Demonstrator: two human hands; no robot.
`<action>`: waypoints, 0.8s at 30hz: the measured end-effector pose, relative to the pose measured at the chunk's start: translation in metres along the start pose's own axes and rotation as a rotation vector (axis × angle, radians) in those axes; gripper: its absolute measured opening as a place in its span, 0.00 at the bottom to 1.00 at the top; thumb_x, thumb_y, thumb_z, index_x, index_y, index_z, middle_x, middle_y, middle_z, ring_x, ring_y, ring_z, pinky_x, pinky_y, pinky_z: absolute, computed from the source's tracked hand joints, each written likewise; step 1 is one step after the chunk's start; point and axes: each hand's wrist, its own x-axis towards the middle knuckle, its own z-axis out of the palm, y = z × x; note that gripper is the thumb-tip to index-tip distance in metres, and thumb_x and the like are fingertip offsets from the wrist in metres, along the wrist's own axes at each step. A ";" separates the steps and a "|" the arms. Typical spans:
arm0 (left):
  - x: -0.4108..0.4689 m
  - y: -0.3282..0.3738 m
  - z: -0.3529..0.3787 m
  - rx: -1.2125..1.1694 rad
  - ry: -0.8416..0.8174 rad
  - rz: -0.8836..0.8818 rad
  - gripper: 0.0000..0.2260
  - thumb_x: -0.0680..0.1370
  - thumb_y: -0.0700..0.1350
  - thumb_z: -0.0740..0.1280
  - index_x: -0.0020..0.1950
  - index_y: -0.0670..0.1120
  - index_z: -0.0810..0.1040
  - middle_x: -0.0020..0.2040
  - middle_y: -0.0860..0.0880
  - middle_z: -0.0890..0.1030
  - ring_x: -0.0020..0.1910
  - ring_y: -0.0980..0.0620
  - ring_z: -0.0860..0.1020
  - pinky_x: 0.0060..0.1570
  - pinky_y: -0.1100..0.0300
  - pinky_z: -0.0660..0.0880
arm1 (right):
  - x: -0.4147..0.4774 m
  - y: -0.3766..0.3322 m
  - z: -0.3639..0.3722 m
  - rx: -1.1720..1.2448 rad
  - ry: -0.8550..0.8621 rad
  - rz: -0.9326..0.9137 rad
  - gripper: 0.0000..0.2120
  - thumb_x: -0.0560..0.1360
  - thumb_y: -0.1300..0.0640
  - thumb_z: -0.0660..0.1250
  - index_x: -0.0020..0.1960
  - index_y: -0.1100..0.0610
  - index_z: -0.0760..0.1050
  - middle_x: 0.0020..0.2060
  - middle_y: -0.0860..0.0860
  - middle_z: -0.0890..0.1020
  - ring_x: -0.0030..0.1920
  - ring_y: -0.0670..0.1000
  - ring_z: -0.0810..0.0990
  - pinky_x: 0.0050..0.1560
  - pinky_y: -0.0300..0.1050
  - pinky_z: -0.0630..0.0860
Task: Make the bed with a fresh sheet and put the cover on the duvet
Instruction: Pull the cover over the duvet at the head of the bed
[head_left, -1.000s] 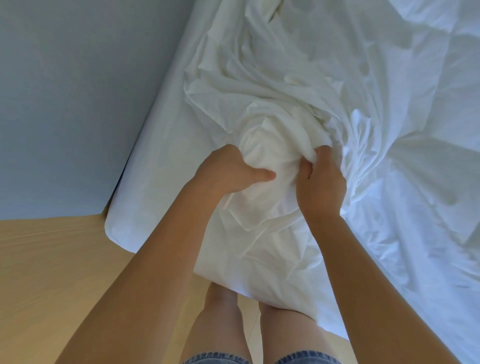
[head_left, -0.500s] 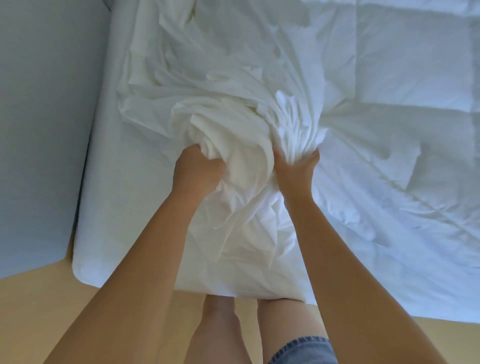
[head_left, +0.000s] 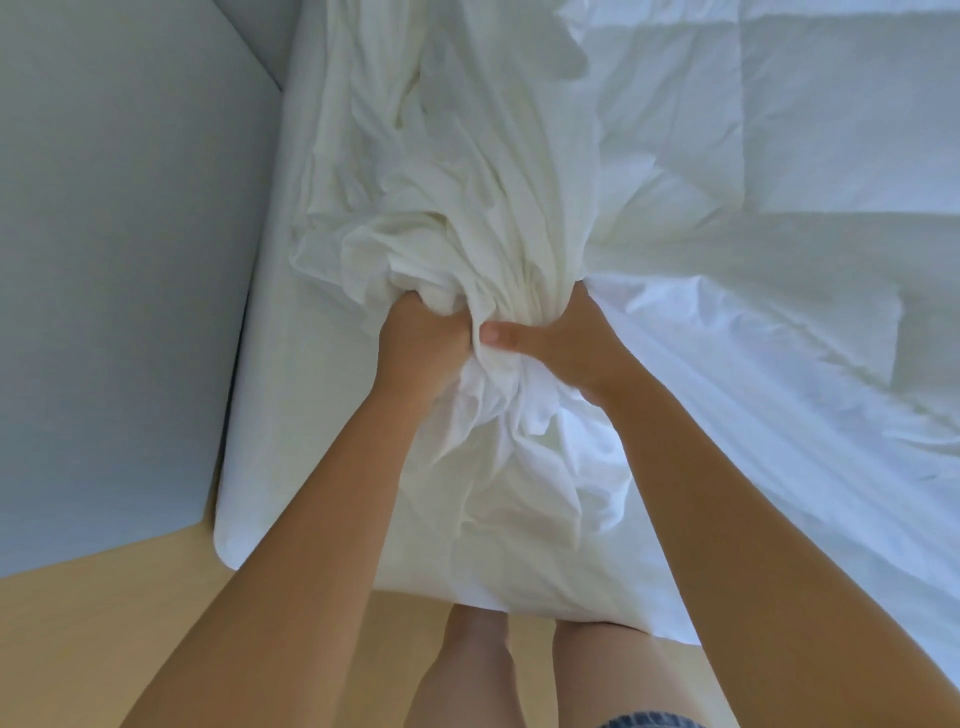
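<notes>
- With fingers curled tight and clamped on cloth: left hand and right hand close together, gripping one gathered neck of the cream cover just inside the near edge of the bed.
- Judged mid-step: bunching the cover for the duvet, with the sheet seemingly fitted already at the near-left corner.
- Beyond, spread toward the far-right corner: the quilted duvet, not yet covered.
- Next, probably: finding the cover's opening and a duvet corner, holding firm without twisting the cloth.
</notes>
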 end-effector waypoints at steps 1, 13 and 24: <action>0.000 -0.001 -0.005 0.011 -0.004 0.007 0.08 0.73 0.48 0.67 0.48 0.44 0.77 0.40 0.50 0.80 0.41 0.50 0.78 0.38 0.59 0.74 | -0.001 -0.002 0.001 0.025 -0.020 -0.002 0.32 0.59 0.55 0.82 0.60 0.53 0.74 0.52 0.48 0.83 0.54 0.46 0.81 0.52 0.42 0.79; -0.025 -0.026 -0.071 -0.015 0.156 -0.082 0.09 0.70 0.55 0.72 0.34 0.56 0.74 0.37 0.56 0.78 0.38 0.56 0.76 0.39 0.57 0.73 | 0.008 -0.019 0.000 0.449 0.202 0.267 0.12 0.66 0.67 0.72 0.49 0.59 0.80 0.36 0.52 0.85 0.38 0.53 0.85 0.33 0.45 0.80; -0.060 -0.071 -0.199 0.164 0.339 -0.136 0.12 0.66 0.58 0.75 0.31 0.54 0.77 0.25 0.62 0.77 0.26 0.66 0.75 0.29 0.63 0.67 | -0.090 -0.034 0.086 0.502 0.085 0.306 0.16 0.59 0.65 0.76 0.47 0.57 0.83 0.42 0.55 0.85 0.43 0.56 0.85 0.39 0.48 0.81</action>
